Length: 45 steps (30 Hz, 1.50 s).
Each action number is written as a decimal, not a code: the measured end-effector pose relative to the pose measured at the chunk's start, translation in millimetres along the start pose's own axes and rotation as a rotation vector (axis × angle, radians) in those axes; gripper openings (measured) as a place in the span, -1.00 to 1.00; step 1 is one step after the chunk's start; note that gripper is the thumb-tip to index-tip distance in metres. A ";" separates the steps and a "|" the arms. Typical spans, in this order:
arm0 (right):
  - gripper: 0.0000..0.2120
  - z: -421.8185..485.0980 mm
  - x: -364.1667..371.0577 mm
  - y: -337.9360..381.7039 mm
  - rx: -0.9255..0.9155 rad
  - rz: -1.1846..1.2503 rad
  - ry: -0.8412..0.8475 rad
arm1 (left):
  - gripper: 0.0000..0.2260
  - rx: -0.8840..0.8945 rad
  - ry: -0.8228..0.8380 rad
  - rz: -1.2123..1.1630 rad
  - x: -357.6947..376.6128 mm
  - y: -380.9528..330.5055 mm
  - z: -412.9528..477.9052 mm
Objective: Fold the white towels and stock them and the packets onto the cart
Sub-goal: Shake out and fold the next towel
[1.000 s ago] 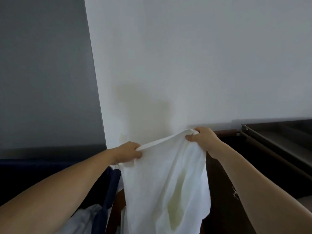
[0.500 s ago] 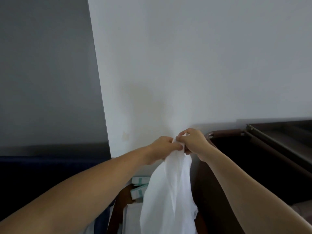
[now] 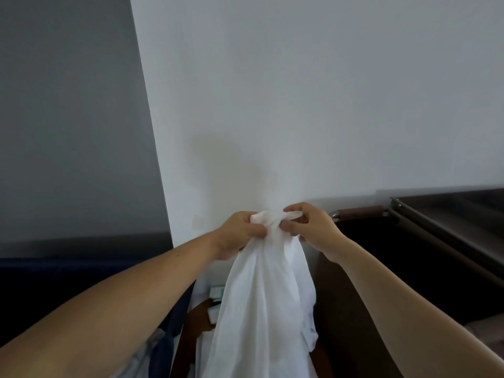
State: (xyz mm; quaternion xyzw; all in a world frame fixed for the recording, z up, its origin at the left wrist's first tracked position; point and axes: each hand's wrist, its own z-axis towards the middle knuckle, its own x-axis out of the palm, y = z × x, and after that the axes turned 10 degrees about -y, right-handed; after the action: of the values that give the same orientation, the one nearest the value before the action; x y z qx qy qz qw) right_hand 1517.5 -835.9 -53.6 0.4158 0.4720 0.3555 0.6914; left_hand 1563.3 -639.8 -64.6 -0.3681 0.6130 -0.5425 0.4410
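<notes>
So the two top corners of the white towel (image 3: 261, 309) have now been brought together. A second ago the top edge was held stretched wide, with the hands well apart. Now the left hand (image 3: 240, 236) and the right hand (image 3: 311, 227) are pretty much touching, and both sets of fingers are clamped on the bunched top edge: the left is curled round it, and the right has it pinched between thumb and fingertips. The towel is held up in the air in front of the wall (image 3: 300, 105) and hangs down as a narrow drape. Going by that, the first fold in half looks basically done, but nothing is laid down or stocked yet, so the task is reckoned to be early on.

Around the towel: a couple of teal-and-white packets (image 3: 216, 293) can be seen just behind its lower left side, partly hidden. A dark blue fabric edge (image 3: 174, 323) is further left. To the right of the towel a brown padded handle (image 3: 357, 212) and a dark frame (image 3: 450, 214) are seen, probably the cart, though that can't be told for sure. The view beneath is blocked by the hanging cloth itself, so no landing spot can be made out.
</notes>
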 end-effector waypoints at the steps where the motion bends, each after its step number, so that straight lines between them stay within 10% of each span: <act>1: -0.55 -0.2 1.0 1.1 0.007 0.036 -0.022 | -0.70 -0.008 -0.001 -0.024 -0.8 -1.6 -0.3; 6: -0.14 -4.5 13.6 5.6 -0.009 -0.076 0.092 | -0.75 -0.039 -0.057 -0.076 -1.9 -3.0 -0.8; 24: -0.90 -3.0 18.8 9.4 0.219 -0.009 0.007 | -0.75 -0.060 -0.091 -0.082 -7.6 5.1 -12.8; 28: -0.95 6.3 -1.0 4.3 0.304 0.124 -0.242 | -0.77 -0.080 -0.175 -0.082 -20.3 3.7 -11.8; 40: -0.58 23.1 -45.0 -24.2 0.091 -0.708 0.126 | -0.67 -0.071 -0.359 -0.065 -26.4 6.5 -14.7; 45: -0.70 15.5 -39.4 5.9 -0.080 -0.436 -0.029 | -0.89 -0.129 -0.192 -0.007 -22.1 -0.9 -20.5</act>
State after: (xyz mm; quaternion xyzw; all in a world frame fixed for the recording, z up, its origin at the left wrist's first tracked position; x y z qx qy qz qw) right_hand 1519.8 -872.1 -31.0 0.2812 0.5263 0.2102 0.7744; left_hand 1551.4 -612.4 -60.1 -0.4480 0.6004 -0.4657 0.4710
